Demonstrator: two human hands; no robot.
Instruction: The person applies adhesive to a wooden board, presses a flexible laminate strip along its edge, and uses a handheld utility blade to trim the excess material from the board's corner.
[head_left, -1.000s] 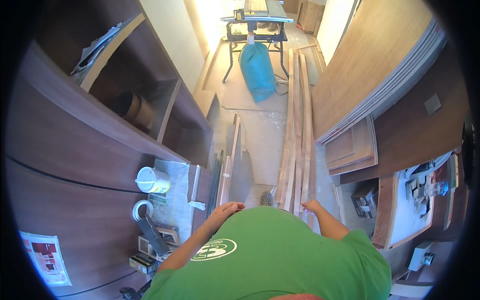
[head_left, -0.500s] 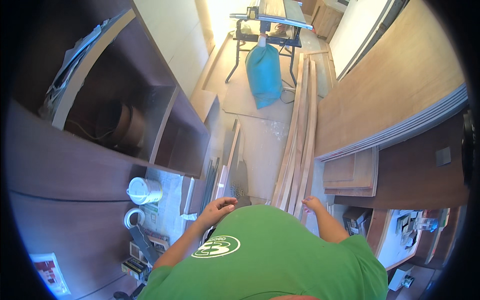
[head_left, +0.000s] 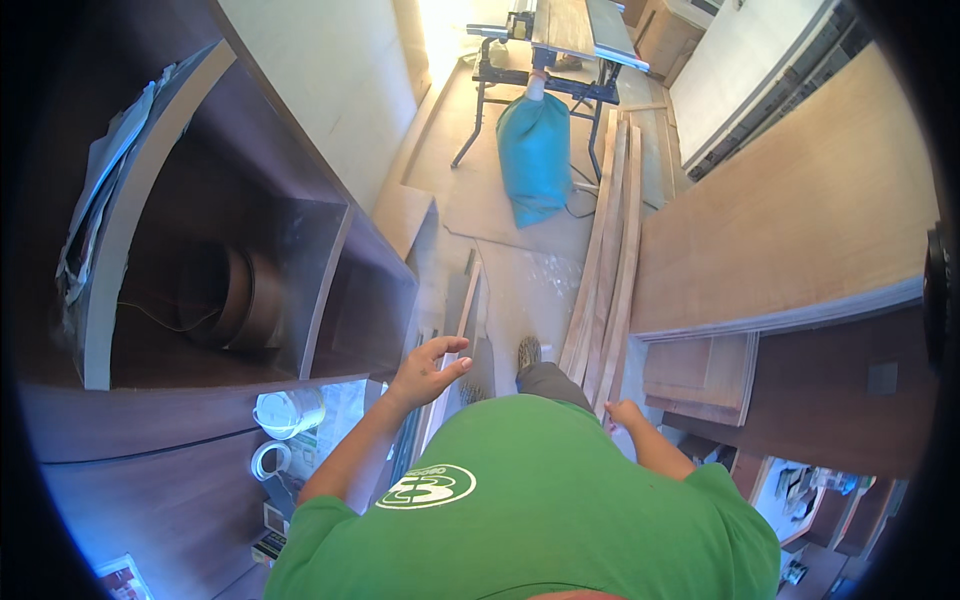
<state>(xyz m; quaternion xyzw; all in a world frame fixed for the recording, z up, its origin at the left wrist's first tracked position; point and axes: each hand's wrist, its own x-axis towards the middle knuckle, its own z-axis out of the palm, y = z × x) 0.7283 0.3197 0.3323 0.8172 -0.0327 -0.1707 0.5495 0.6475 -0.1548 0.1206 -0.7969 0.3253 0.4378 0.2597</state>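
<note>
My left hand [head_left: 425,372] is raised in front of my body, thumb and fingers apart, holding nothing. It hangs above some long narrow strips [head_left: 468,300] on the floor, apart from them. At my right side, my right hand [head_left: 624,413] has its fingers curled in loosely, and nothing shows in them. Closest to it are the long wooden boards [head_left: 606,290] that run along the floor away from me. One shoe [head_left: 529,351] shows on the floor ahead of my green shirt.
Ahead stands a folding workbench [head_left: 545,70] with a full blue bag [head_left: 533,160] hanging under it. Left is a dark open cabinet [head_left: 330,290], with a white bucket [head_left: 290,412] nearby. Large wooden panels [head_left: 780,220] lean on the right, beside smaller panels [head_left: 700,375].
I have moved forward, and a shoe and trouser leg have come into view. My left hand has risen and its fingers have spread. My right hand stays low at my side.
</note>
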